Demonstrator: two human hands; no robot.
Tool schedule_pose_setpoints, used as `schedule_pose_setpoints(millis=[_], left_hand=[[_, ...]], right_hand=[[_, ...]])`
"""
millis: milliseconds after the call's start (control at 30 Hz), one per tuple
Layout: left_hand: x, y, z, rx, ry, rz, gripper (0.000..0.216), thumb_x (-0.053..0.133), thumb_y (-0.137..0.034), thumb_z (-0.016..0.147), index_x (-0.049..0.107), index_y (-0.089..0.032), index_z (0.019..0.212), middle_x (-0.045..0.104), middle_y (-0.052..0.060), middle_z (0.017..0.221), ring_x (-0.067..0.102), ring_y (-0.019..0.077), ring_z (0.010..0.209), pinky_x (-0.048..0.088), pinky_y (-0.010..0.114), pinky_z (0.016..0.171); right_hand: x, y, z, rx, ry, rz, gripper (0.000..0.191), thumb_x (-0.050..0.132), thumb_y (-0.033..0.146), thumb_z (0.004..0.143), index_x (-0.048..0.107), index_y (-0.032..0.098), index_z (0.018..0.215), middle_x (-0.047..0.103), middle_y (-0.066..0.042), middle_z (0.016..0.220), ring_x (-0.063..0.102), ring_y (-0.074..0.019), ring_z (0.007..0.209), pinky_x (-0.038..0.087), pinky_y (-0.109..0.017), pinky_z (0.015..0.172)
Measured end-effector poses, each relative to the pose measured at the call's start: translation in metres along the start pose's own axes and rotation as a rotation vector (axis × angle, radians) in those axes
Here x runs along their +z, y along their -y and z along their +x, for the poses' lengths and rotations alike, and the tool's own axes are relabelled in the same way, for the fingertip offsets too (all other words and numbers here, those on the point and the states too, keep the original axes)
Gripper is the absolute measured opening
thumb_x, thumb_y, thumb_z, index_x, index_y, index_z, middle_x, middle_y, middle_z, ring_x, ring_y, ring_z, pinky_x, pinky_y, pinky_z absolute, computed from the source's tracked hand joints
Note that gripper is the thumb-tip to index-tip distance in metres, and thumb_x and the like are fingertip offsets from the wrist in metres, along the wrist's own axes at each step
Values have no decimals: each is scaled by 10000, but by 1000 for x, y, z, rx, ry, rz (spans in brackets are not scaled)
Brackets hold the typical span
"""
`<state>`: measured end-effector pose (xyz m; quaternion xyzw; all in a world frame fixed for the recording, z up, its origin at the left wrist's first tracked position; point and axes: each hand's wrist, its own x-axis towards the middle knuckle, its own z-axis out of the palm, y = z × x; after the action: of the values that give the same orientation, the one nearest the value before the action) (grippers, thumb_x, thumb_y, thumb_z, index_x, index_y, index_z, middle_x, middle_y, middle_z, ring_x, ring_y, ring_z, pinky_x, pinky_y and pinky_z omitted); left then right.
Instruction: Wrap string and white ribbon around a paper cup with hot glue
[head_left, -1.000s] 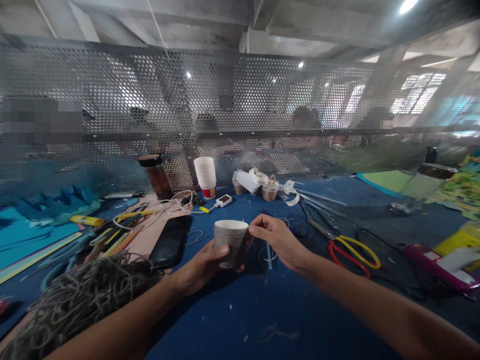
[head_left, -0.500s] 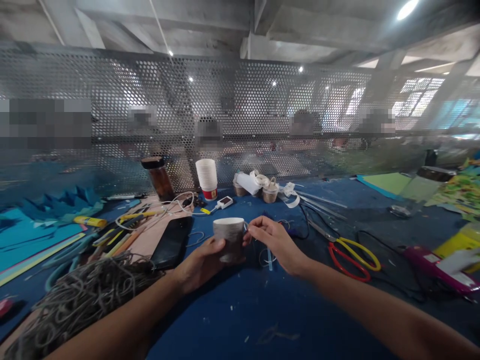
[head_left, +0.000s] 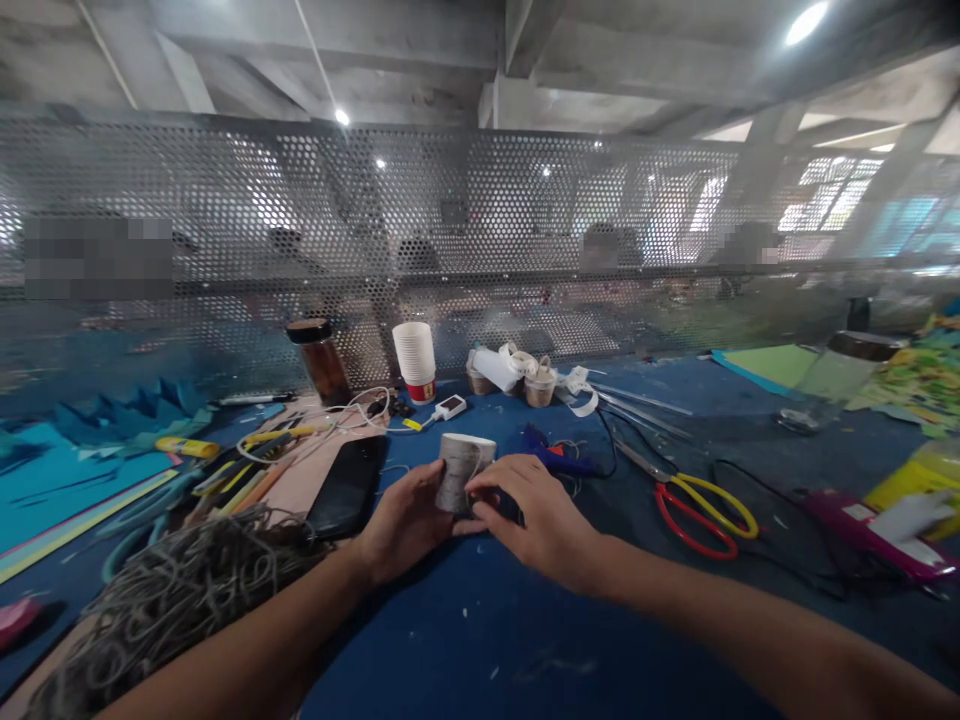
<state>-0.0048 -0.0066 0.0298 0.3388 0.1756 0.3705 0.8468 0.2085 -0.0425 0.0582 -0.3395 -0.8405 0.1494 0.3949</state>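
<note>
A small cup wrapped in grey twine (head_left: 463, 467) stands at the middle of the blue table (head_left: 525, 640). My left hand (head_left: 405, 520) grips its left side and base. My right hand (head_left: 536, 520) closes over its right side low down, fingers curled against the wrap. A strand of twine runs up the cup's side. Both forearms reach in from the bottom edge.
A heap of grey twine (head_left: 165, 590) lies front left beside a black phone (head_left: 349, 485). Red-and-yellow scissors (head_left: 697, 500) and a blue glue gun (head_left: 555, 458) lie to the right. Stacked paper cups (head_left: 414, 360), a brown jar (head_left: 319, 360) and a mesh screen (head_left: 480, 240) stand behind.
My right hand dropped from pinching near the cup's rim to closing on its lower right side. The cup sank a little toward the table; the glue gun behind is now uncovered.
</note>
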Motion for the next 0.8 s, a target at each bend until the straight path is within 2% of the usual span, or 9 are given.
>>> schedule_pose_setpoints(millis=[133, 233, 367, 633, 800], left_hand=[[0, 2, -2, -12, -33, -12, 334, 508, -347, 1019, 743, -144, 1138, 773, 108, 1038, 715, 223, 921, 560, 369, 860], [-1, 4, -1, -7, -63, 2, 301, 559, -345, 1006, 745, -154, 1144, 770, 96, 1054, 712, 214, 947, 559, 336, 852], [-3, 6, 1, -26, -82, -1, 346, 561, -368, 1005, 718, -144, 1216, 760, 108, 1086, 703, 218, 959, 560, 354, 871], [-10, 6, 3, -18, 1, -13, 373, 550, -409, 1002, 712, -145, 1210, 757, 109, 1087, 699, 225, 974, 555, 376, 885], [-8, 5, 3, -16, 29, -6, 355, 534, -422, 1005, 725, -164, 1156, 759, 90, 1013, 708, 230, 933, 553, 369, 856]], right_hand=[[3, -1, -2, -124, 5, -85, 187, 603, 187, 984, 627, 208, 1169, 708, -61, 1150, 614, -217, 1108, 420, -392, 1022], [4, 0, -3, -154, 28, -122, 197, 595, 175, 981, 618, 195, 1175, 703, -67, 1146, 606, -214, 1102, 416, -387, 1030], [4, 2, -4, -179, 56, -154, 196, 581, 179, 982, 613, 181, 1175, 697, -78, 1154, 595, -219, 1114, 410, -389, 1040], [5, 4, -5, -244, 53, -178, 201, 562, 181, 991, 607, 172, 1187, 699, -86, 1157, 595, -224, 1118, 410, -395, 1046], [7, 4, -7, -278, 32, -173, 193, 554, 181, 996, 601, 176, 1183, 706, -86, 1147, 609, -217, 1124, 407, -391, 1056]])
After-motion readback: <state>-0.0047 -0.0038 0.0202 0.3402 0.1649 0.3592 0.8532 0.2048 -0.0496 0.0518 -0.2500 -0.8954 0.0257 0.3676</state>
